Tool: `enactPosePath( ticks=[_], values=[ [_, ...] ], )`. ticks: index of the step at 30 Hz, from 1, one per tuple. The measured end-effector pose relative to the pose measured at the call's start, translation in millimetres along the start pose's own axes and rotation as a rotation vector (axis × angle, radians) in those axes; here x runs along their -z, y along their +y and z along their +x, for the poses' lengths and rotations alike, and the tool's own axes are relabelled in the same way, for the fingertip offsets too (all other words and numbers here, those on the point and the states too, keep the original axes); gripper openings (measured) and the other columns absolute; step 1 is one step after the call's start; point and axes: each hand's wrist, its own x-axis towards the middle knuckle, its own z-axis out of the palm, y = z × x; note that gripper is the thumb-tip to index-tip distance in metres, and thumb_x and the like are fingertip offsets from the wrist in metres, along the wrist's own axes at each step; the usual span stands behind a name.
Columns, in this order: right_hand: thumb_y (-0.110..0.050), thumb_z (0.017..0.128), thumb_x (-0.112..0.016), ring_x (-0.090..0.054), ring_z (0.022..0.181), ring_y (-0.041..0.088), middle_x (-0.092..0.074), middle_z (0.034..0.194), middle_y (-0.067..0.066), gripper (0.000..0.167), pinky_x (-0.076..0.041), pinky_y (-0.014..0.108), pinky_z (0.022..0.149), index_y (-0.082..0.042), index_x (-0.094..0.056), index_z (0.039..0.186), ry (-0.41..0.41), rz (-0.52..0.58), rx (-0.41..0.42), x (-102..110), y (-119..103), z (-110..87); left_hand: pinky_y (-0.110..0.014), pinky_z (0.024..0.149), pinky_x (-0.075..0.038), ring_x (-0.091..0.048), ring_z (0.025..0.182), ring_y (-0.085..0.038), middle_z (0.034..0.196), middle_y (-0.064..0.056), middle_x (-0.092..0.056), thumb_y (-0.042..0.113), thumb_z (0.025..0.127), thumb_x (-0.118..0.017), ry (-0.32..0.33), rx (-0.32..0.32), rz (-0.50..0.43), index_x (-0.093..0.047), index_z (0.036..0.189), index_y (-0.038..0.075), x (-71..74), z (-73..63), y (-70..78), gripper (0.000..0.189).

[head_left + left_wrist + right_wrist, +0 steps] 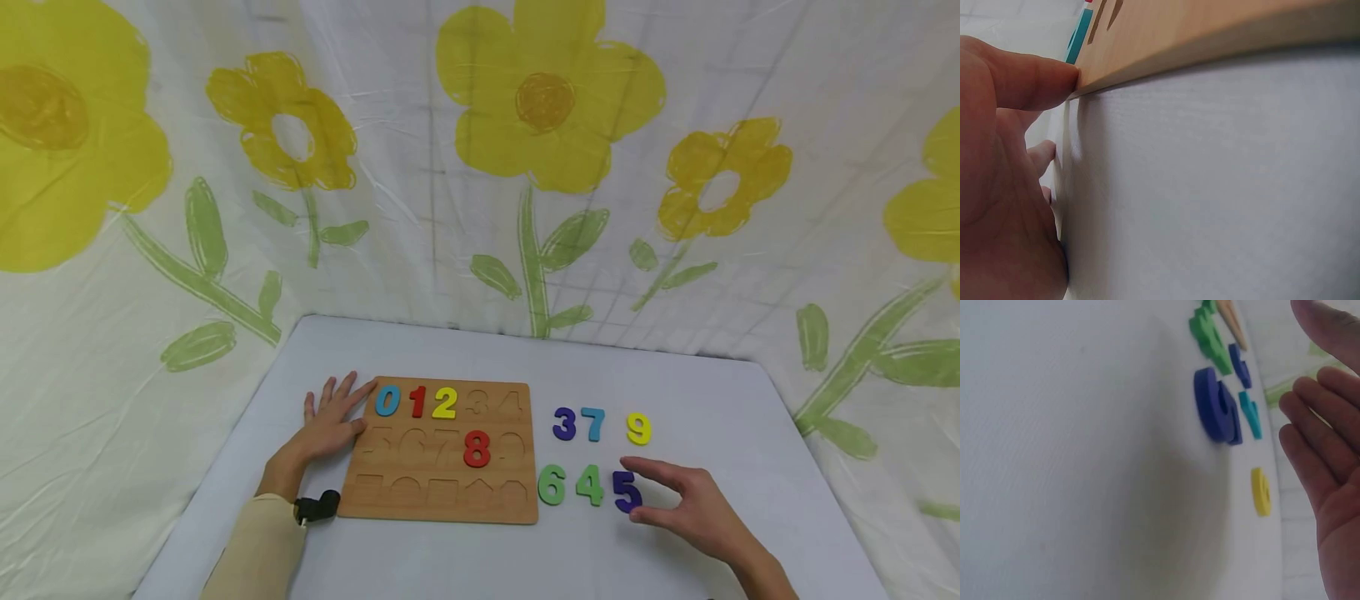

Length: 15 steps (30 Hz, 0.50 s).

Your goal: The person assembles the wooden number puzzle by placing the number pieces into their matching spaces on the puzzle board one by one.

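Observation:
A wooden number puzzle board point(420, 464) lies on the white table with a blue 0 point(387, 401), red 1 point(417, 402), yellow 2 point(445, 403) and red 8 point(477, 449) on it. My left hand point(327, 429) rests at the board's left edge, its thumb touching the side and fingers spread. Over the right of the table, my right hand point(697, 504) holds thumb and fingers apart around the purple 5 point(627, 492), gripping nothing. In the right wrist view the purple 5 point(1215, 406) lies on the table, apart from the fingers.
Right of the board lie a purple 3 point(564, 423), blue 7 point(593, 423), yellow 9 point(639, 428), green 6 point(551, 485) and green 4 point(590, 485). A flower-printed curtain point(405, 250) hangs behind the table. A black strap device point(318, 507) sits on the left wrist.

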Motion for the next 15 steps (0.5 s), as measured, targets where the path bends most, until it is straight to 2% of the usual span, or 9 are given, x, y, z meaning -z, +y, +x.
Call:
enactPosePath(
  ticks=[6,15],
  values=[
    [-0.044,0.082,-0.096,-0.071,0.130,0.007,-0.078,0.137,-0.010,0.067,-0.059,0.027,0.104,-0.020,-0.076,0.141,0.020,-0.074,-0.025,-5,14,-1.4,-0.080,0.123,0.015,0.005,0.164,-0.061,0.180,-0.031,-0.014,0.015,0.102,-0.061,0.008,-0.004,0.008,-0.042,0.168,0.010,0.8,0.6,0.5,0.069],
    [-0.043,0.081,-0.097,-0.072,0.130,0.009,-0.078,0.136,-0.012,0.067,-0.058,0.027,0.105,-0.023,-0.076,0.141,0.017,-0.082,-0.045,-10,28,-1.1,-0.080,0.123,0.017,0.006,0.165,-0.060,0.181,-0.030,-0.012,0.015,0.102,-0.061,0.004,0.004,0.008,-0.041,0.169,0.010,-1.3,1.2,-2.0,0.070]
  ],
)
